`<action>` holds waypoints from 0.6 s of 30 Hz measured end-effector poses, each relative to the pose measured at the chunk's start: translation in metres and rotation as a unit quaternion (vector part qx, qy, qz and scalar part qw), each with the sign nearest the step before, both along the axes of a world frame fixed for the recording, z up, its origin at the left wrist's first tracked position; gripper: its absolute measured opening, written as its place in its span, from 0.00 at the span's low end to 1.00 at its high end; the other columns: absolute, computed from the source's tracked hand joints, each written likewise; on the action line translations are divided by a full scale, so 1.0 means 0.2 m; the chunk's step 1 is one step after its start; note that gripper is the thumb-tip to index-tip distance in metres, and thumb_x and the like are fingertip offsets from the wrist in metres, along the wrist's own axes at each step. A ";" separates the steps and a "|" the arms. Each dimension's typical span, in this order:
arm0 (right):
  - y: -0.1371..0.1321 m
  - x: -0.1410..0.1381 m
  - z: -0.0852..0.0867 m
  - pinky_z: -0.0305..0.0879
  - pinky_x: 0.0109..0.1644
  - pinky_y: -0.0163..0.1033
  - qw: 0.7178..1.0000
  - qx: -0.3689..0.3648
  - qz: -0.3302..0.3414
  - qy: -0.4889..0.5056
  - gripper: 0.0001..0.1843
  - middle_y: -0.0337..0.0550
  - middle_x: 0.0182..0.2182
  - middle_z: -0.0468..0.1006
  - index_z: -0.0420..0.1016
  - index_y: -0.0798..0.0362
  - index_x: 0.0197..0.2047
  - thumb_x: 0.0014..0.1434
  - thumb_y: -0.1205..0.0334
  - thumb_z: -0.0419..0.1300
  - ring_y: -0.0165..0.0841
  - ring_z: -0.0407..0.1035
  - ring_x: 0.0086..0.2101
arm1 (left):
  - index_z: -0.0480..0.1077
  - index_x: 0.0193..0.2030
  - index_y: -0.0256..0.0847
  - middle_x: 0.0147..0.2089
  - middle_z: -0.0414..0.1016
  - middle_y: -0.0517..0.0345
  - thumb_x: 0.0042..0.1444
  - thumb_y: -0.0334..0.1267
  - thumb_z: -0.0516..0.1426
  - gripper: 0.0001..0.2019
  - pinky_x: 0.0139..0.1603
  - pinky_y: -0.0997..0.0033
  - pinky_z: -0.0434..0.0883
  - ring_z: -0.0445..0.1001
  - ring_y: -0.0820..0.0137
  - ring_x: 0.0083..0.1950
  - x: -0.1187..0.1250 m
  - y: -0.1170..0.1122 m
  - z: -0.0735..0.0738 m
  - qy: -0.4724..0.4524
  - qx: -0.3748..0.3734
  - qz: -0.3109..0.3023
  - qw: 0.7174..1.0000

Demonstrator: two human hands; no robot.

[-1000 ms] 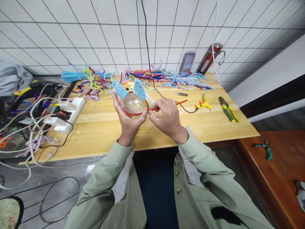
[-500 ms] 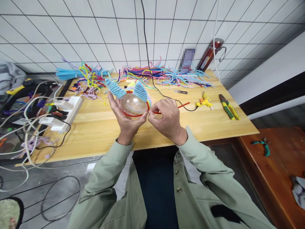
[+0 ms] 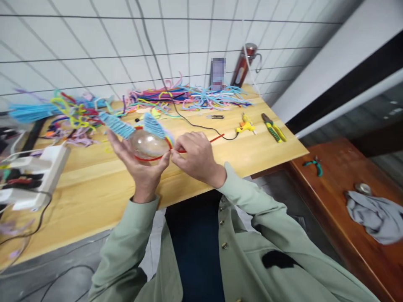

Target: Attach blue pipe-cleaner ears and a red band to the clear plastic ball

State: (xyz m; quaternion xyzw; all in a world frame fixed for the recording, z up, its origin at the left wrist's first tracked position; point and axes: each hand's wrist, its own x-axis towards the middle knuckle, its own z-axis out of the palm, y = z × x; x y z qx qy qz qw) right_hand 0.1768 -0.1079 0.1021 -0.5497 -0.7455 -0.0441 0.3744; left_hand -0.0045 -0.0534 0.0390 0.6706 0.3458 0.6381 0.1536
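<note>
Left hand [image 3: 143,171], half-curled, is cradling a clear globe [image 3: 147,144] left of frame centre; right hand [image 3: 197,157], nearly closed, is pinching a red pipe cleaner [image 3: 217,138]. Flask [image 3: 243,66], upper right, is standing; contents indeterminable.

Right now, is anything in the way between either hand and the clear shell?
Nothing visible is: the left hand holds the clear shell, and the right hand pinches the red strip at its edge. The glue gun lies apart.
</note>
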 end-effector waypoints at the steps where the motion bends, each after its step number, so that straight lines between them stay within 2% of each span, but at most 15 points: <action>1: 0.01 0.00 0.00 0.63 0.52 0.48 1.000 -0.018 -0.005 -0.012 0.06 0.42 0.34 0.80 0.74 0.49 0.38 0.71 0.63 0.62 0.40 0.73 0.41 | 0.46 0.87 0.64 0.93 0.34 0.63 0.48 0.62 0.80 0.68 0.94 0.40 0.37 0.31 0.40 0.93 0.00 0.00 0.00 0.012 0.015 -0.003 1.000; 3: 0.02 0.01 0.01 0.64 0.55 0.49 0.998 -0.046 -0.018 -0.037 0.06 0.44 0.36 0.82 0.76 0.50 0.42 0.74 0.62 0.60 0.42 0.73 0.43 | 0.45 0.87 0.72 0.92 0.38 0.72 0.51 0.58 0.80 0.65 0.95 0.39 0.37 0.30 0.42 0.93 0.00 0.02 -0.01 0.022 0.033 -0.011 0.999; 5: 0.02 0.01 0.01 0.65 0.57 0.51 0.996 -0.052 -0.030 -0.066 0.09 0.47 0.39 0.83 0.78 0.52 0.46 0.78 0.60 0.58 0.44 0.74 0.46 | 0.45 0.86 0.74 0.91 0.40 0.75 0.55 0.55 0.79 0.62 0.95 0.39 0.39 0.33 0.43 0.93 0.00 0.06 -0.04 0.020 0.027 -0.013 0.999; 8: -0.05 0.02 0.01 0.67 0.63 0.55 0.995 -0.013 0.000 -0.095 0.13 0.51 0.46 0.84 0.78 0.55 0.55 0.80 0.57 0.56 0.46 0.74 0.51 | 0.50 0.86 0.63 0.92 0.41 0.64 0.53 0.54 0.79 0.61 0.94 0.37 0.40 0.36 0.42 0.93 0.01 0.12 -0.07 -0.016 0.010 0.004 1.000; 11: -0.20 0.09 -0.02 0.65 0.72 0.59 0.994 0.081 0.055 -0.054 0.16 0.54 0.57 0.84 0.74 0.53 0.64 0.79 0.56 0.58 0.47 0.74 0.61 | 0.53 0.85 0.54 0.92 0.43 0.56 0.50 0.57 0.80 0.62 0.94 0.39 0.39 0.38 0.41 0.93 0.01 0.17 -0.08 -0.055 -0.040 0.008 0.998; 13: -0.30 0.24 -0.04 0.67 0.72 0.58 0.990 0.129 0.050 -0.016 0.20 0.54 0.61 0.83 0.72 0.50 0.67 0.78 0.52 0.62 0.47 0.75 0.63 | 0.51 0.86 0.53 0.92 0.41 0.55 0.53 0.58 0.79 0.61 0.94 0.45 0.40 0.36 0.45 0.93 0.02 0.18 -0.08 -0.083 -0.090 -0.009 0.992; 14: -0.33 0.36 -0.05 0.67 0.72 0.59 0.990 0.137 0.025 0.000 0.22 0.54 0.61 0.83 0.72 0.49 0.67 0.76 0.52 0.64 0.48 0.76 0.63 | 0.49 0.86 0.51 0.92 0.41 0.52 0.52 0.61 0.79 0.64 0.93 0.46 0.42 0.39 0.44 0.93 0.02 0.19 -0.08 -0.092 -0.108 -0.014 0.990; 16: -0.34 0.66 -0.09 0.64 0.72 0.62 0.992 0.098 -0.082 0.016 0.20 0.55 0.61 0.83 0.75 0.49 0.65 0.74 0.52 0.66 0.51 0.76 0.63 | 0.43 0.88 0.49 0.91 0.44 0.46 0.46 0.68 0.79 0.73 0.92 0.46 0.47 0.44 0.43 0.92 0.04 0.21 -0.08 -0.114 -0.140 -0.038 0.983; 18: -0.30 0.98 -0.12 0.62 0.72 0.60 0.972 0.005 -0.235 0.019 0.22 0.66 0.60 0.83 0.78 0.57 0.63 0.73 0.52 0.67 0.54 0.75 0.64 | 0.37 0.89 0.51 0.89 0.51 0.42 0.41 0.74 0.77 0.79 0.90 0.47 0.54 0.48 0.44 0.92 0.07 0.22 -0.07 -0.150 -0.171 -0.053 0.972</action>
